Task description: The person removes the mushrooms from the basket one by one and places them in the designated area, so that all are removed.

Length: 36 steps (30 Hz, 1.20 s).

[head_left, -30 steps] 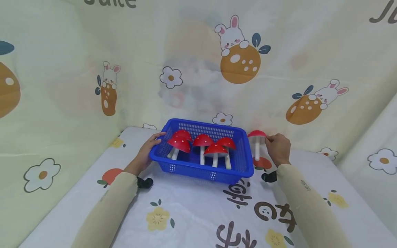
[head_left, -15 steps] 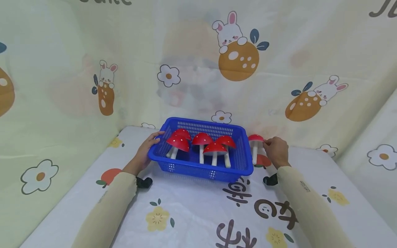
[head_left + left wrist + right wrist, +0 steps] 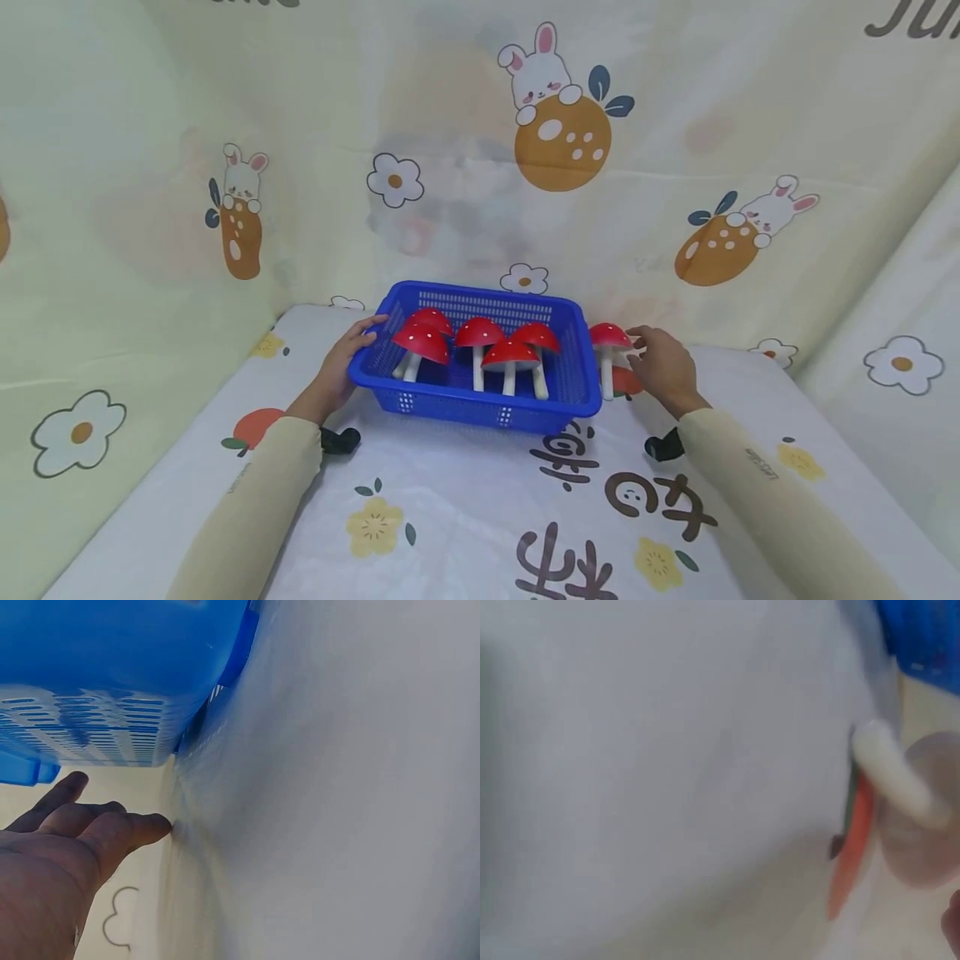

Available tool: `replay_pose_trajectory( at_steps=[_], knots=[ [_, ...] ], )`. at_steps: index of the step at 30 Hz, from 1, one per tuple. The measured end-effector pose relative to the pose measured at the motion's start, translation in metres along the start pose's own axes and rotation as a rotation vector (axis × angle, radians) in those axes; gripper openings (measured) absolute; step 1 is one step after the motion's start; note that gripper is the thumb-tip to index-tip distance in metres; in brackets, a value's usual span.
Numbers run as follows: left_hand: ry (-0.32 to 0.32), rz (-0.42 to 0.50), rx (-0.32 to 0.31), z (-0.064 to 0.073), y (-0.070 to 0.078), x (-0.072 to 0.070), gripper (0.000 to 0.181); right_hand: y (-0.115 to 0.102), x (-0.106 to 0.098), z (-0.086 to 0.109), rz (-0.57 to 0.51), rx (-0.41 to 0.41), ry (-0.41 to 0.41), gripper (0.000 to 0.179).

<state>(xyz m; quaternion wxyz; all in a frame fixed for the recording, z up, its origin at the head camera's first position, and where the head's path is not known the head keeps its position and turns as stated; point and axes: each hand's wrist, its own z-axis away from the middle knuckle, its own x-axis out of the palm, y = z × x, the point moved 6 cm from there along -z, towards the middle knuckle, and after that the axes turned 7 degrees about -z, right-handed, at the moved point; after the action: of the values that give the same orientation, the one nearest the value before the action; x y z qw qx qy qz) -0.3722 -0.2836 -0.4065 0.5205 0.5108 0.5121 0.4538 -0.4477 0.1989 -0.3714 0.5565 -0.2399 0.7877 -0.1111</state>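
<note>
A blue plastic basket (image 3: 480, 412) stands on the table, with several toy mushrooms (image 3: 480, 332) in it, red-capped with white dots and white stems. Just outside its right end stands one more toy mushroom (image 3: 610, 336), upright on its stem (image 3: 892, 772). My right hand (image 3: 665, 369) is beside that mushroom's cap, fingers loosely bent and seemingly apart from it; only a fingertip (image 3: 952, 922) shows in the right wrist view. At the basket's left end, my left hand (image 3: 335, 371) has its fingers extended by the rim. The left wrist view shows these fingers (image 3: 124, 829) uncurled below the basket wall.
A white printed cloth (image 3: 442, 517) covers the table. Behind it hangs a pale curtain (image 3: 450, 108) with rabbits and flowers, close to the basket's back. Black straps with cameras (image 3: 663, 447) sit at both wrists.
The mushroom at the right has come down from my right hand's pinch to stand on the table. My right fingers have let go and drawn slightly away. The left hand stays at the basket.
</note>
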Motion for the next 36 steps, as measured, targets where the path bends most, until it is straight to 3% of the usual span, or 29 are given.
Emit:
replay_pose_trajectory(
  at_steps=[8,15,25,31,36],
  knots=[
    [-0.007,-0.001,0.006,0.001,0.002,-0.003,0.047,-0.045,-0.021,0.007,0.022,-0.174,0.025,0.04],
    [-0.004,-0.004,-0.003,-0.001,0.002,-0.002,0.047,-0.096,-0.029,0.011,-0.082,-0.253,-0.012,0.035],
    [-0.007,0.001,0.007,-0.001,0.002,0.0,0.047,-0.15,-0.008,0.026,-0.106,-0.276,-0.183,0.034],
    [0.002,-0.009,0.005,-0.001,0.001,-0.002,0.047,-0.161,0.015,0.019,-0.139,-0.218,-0.275,0.034],
    [-0.002,-0.001,0.005,0.0,0.001,0.0,0.047,-0.16,0.031,0.014,-0.197,-0.192,-0.297,0.033]
  ],
)
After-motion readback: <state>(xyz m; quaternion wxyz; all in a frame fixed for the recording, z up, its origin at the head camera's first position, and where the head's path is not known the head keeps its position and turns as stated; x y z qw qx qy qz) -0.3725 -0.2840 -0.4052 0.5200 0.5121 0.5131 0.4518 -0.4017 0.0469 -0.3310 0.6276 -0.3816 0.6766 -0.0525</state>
